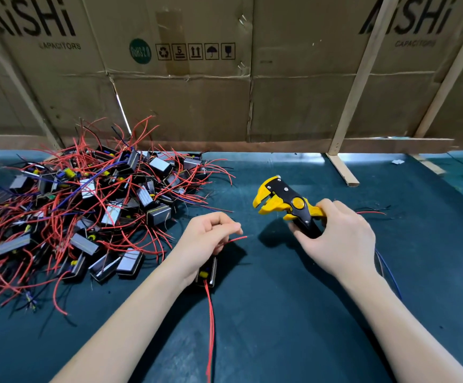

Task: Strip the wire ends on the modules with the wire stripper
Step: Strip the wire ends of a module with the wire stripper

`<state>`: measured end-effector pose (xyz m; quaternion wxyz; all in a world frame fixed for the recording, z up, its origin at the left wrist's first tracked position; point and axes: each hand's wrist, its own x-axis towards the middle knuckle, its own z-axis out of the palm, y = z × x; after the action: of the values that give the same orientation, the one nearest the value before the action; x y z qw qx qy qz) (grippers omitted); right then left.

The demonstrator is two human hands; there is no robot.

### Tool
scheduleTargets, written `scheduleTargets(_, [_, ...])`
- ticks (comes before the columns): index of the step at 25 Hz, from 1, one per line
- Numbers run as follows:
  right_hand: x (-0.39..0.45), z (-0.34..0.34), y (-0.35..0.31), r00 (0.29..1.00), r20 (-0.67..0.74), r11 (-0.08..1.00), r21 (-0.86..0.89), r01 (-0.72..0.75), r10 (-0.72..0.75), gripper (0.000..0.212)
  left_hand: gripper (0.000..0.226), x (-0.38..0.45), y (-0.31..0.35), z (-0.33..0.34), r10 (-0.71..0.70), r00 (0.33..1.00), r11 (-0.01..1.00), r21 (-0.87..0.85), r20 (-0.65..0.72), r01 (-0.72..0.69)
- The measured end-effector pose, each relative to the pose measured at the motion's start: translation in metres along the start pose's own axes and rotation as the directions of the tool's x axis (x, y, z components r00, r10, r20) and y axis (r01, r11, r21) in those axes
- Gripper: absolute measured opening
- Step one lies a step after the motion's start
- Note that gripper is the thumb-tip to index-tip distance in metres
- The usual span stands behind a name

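My left hand (207,239) holds a small black module (207,273) above the mat and pinches one of its red wires (237,239), whose end points right toward the tool. A second red wire (211,327) hangs down from the module. My right hand (338,239) grips the handles of a yellow and black wire stripper (283,201). Its jaws face left and stand a short way apart from the wire end.
A big pile of black modules with red, blue and black wires (86,205) covers the left of the dark green mat (280,313). Loose wires (371,212) lie behind my right hand. Cardboard walls (197,100) with wooden slats (341,167) close the back.
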<state>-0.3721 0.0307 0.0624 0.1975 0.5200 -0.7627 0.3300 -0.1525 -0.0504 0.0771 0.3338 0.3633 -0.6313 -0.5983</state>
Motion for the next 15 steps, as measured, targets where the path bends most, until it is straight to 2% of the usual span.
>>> scheduleTargets(4, [0.001, -0.001, 0.001, 0.999, 0.039, 0.999, 0.004, -0.033, 0.033, 0.042, 0.017, 0.001, -0.001, -0.002, 0.039, 0.997, 0.999, 0.029, -0.061, -0.037])
scheduleTargets(6, [0.001, -0.001, 0.001, 0.998, 0.057, 0.999, 0.001, -0.037, 0.037, 0.043, 0.031, 0.003, 0.001, -0.003, -0.035, 0.998, 0.999, -0.016, -0.052, 0.034])
scheduleTargets(8, [0.001, -0.001, 0.001, 0.997, 0.072, 0.999, -0.006, -0.034, 0.034, 0.043, 0.056, 0.006, 0.005, -0.006, -0.175, 0.984, 0.980, -0.092, 0.041, 0.178])
scheduleTargets(10, [0.000, -0.002, 0.002, 0.996, 0.083, 1.000, -0.019, -0.022, 0.024, 0.042, 0.065, 0.006, 0.007, -0.011, -0.212, 0.966, 0.970, -0.091, 0.150, 0.227])
scheduleTargets(13, [-0.001, -0.003, 0.002, 0.997, 0.077, 0.998, -0.056, 0.035, -0.030, 0.044, 0.036, 0.000, 0.004, -0.021, -0.106, 0.958, 0.993, 0.083, 0.265, 0.087])
scheduleTargets(15, [-0.002, -0.002, 0.002, 0.995, 0.069, 0.994, -0.083, 0.077, -0.071, 0.045, 0.015, -0.003, 0.002, -0.026, -0.095, 0.950, 0.981, 0.191, 0.297, 0.038])
